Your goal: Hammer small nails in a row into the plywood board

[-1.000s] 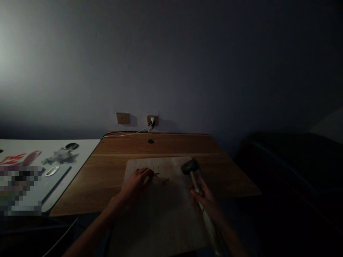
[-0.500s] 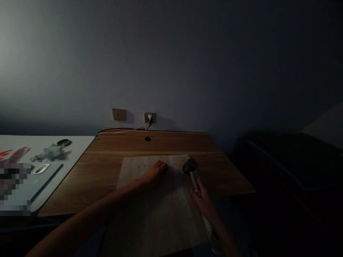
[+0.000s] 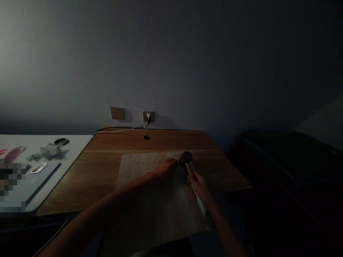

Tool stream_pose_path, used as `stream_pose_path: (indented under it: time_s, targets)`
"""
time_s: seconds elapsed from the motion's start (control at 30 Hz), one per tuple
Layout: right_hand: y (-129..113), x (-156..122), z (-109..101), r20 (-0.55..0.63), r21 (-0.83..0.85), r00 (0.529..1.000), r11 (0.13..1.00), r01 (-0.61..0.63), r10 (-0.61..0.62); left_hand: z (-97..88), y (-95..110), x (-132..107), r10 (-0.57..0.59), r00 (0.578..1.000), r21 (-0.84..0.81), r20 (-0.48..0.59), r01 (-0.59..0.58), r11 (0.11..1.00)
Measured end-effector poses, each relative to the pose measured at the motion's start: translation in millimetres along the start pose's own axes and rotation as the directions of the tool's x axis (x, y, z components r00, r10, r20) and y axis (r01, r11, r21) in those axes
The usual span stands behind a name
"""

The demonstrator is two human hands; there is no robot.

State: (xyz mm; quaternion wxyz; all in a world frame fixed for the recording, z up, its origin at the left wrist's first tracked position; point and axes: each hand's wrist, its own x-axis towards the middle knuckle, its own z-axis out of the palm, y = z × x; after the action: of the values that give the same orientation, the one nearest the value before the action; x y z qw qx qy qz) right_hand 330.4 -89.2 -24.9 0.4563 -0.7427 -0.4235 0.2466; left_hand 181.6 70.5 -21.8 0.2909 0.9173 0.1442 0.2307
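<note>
A pale wooden board (image 3: 158, 214) lies over the front part of a brown wooden desk (image 3: 91, 171). My left hand (image 3: 164, 169) rests on its far part, fingertips pressed together; whatever they pinch is too small and dark to make out. My right hand (image 3: 200, 186) is wrapped around the handle of a mallet with a dark rounded head (image 3: 185, 158). That head is right beside my left fingertips; whether they touch, I cannot tell. Small dark dots (image 3: 143, 162) run in a row along the board's far side, left of my left hand.
A white table (image 3: 77, 142) adjoins on the left, bearing a crumpled clear bag (image 3: 48, 152), a dark round object (image 3: 61, 141) and a grey flat case (image 3: 37, 185). Wall sockets (image 3: 117, 113) and a plugged white cable (image 3: 128, 130) are behind the desk. Dark furniture stands on the right.
My left hand has shifted right along the board. The mallet head has moved slightly left, toward the left fingertips. The camera view has shifted a little.
</note>
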Motion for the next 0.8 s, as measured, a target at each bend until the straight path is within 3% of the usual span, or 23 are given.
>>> stream_pose_path:
  time_s: [0.2,0.3,0.53,0.8]
  targets:
    - [-2,2,-6,-0.085,0.044,0.992,0.995,-0.092,0.096,6.4,-17,44,-0.083,0.993,-0.123,-0.079,0.073,0.99]
    - [-1,4,-5,-0.1,0.059,0.989,0.993,-0.103,0.109,9.6,-26,55,-0.11,0.986,-0.194,-0.122,0.085,0.977]
    - [8,5,1,-0.099,0.124,0.985,0.984,-0.13,0.142,14.0,-33,50,-0.045,0.995,-0.155,-0.094,0.03,0.987]
    - [3,4,-1,-0.039,0.241,0.983,0.957,-0.163,0.177,11.5,-25,48,-0.104,0.992,0.014,-0.068,0.106,0.994]
